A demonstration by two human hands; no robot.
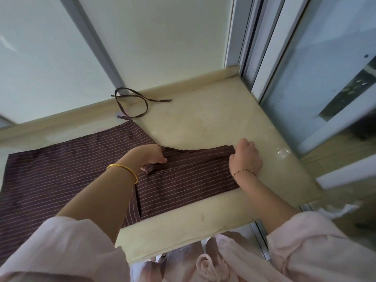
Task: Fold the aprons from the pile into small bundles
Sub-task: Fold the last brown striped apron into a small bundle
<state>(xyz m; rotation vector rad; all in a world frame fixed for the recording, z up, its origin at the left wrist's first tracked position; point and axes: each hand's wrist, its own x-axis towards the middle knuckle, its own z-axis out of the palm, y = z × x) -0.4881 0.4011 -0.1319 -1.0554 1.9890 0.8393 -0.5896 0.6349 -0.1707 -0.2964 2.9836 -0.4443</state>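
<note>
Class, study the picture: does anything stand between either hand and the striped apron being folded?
Nothing visible does. The left hand pinches a fold of the apron, and the right hand grips its right edge. The apron's strap lies looped farther back on the ledge, apart from both hands.

The apron [50,180] runs off the left edge.

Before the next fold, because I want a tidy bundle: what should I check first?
1. Left hand has a grip on the folded band of the apron: ok.
2. Right hand has a grip on the band's end: ok.
3. Apron flat on the sill: ok.
4. Tie strap gathered in: not ok, looped loose behind the apron.
5. Apron's left end on the sill: cannot tell, out of frame.
</note>
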